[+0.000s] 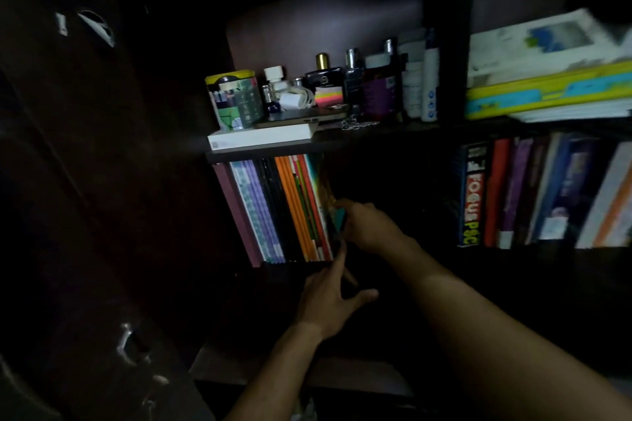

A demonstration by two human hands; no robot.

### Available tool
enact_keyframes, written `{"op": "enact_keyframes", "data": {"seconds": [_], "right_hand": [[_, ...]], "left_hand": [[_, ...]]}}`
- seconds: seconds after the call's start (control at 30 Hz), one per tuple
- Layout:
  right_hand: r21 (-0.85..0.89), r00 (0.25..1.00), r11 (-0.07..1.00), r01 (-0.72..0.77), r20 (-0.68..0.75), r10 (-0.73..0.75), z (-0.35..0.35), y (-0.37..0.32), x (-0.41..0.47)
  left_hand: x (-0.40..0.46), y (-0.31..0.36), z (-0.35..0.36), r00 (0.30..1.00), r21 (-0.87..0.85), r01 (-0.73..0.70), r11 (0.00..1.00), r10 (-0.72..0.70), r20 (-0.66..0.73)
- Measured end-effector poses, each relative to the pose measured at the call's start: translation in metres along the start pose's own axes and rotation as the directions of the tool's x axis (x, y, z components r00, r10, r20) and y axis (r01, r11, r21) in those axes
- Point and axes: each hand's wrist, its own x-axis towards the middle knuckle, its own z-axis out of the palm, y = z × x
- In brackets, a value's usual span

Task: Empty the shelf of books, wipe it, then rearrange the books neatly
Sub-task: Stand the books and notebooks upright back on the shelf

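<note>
A row of thin upright books [273, 208] with maroon, purple, black and orange spines stands at the left of a dark lower shelf [290, 267]. My right hand [367, 225] presses against the rightmost book [333, 215], which has a teal patch on its cover, fingers curled on its edge. My left hand [330, 301] is lower, at the shelf's front edge, with its index finger up against the bottom of that same book and its thumb spread. The compartment to the right of the books is dark.
The shelf above holds a tin [236, 97], perfume bottles [323, 79], a charger and a white box [260, 140]. At right a second compartment has upright books [533, 195], with flat stacked books [550, 82] above. A dark door with a handle [131, 343] stands left.
</note>
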Motion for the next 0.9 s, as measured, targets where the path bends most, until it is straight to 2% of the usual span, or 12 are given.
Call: {"op": "enact_keyframes", "data": {"seconds": [0.1, 0.2, 0.3, 0.43, 0.57, 0.63, 0.7, 0.77, 0.9], "right_hand": [[-0.204, 0.998, 0.978, -0.037, 0.048, 0.048, -0.028, 0.006, -0.041], [-0.363, 0.987, 0.922, -0.136, 0.034, 0.159, -0.032, 0.016, -0.130], [-0.448, 0.962, 0.875, -0.183, 0.103, 0.254, -0.014, 0.020, -0.216], [-0.466, 0.967, 0.859, -0.211, 0.027, 0.252, 0.007, 0.019, -0.245], [-0.397, 0.947, 0.877, -0.271, 0.055, 0.317, 0.004, -0.007, -0.233], [-0.321, 0.955, 0.909, -0.265, 0.041, 0.293, -0.009, -0.013, -0.227], [-0.237, 0.978, 0.949, -0.205, -0.084, 0.191, -0.025, -0.012, -0.221], [-0.102, 0.966, 0.984, -0.149, -0.228, 0.123, -0.039, -0.009, -0.217], [0.302, 0.850, 0.953, -0.040, -0.490, 0.191, -0.042, 0.017, -0.209]], "left_hand": [[0.000, 0.005, -0.001, 0.999, 0.103, -0.042, 0.994, 0.040, 0.020], [-0.001, 0.007, 0.002, 0.997, 0.115, -0.083, 0.990, 0.081, 0.018], [-0.001, 0.005, 0.005, 0.994, 0.056, -0.102, 0.993, 0.105, -0.044], [-0.014, 0.012, -0.006, 0.979, -0.026, -0.156, 0.987, 0.151, -0.137], [-0.034, 0.025, -0.015, 0.898, -0.029, -0.315, 0.949, 0.288, -0.334], [-0.040, 0.029, -0.014, 0.869, -0.040, -0.375, 0.926, 0.336, -0.362], [-0.040, 0.032, -0.014, 0.850, -0.075, -0.448, 0.891, 0.399, -0.344], [-0.036, 0.031, -0.010, 0.839, -0.105, -0.494, 0.863, 0.441, -0.319], [-0.025, 0.024, -0.004, 0.895, -0.022, -0.409, 0.912, 0.396, -0.206]]}}
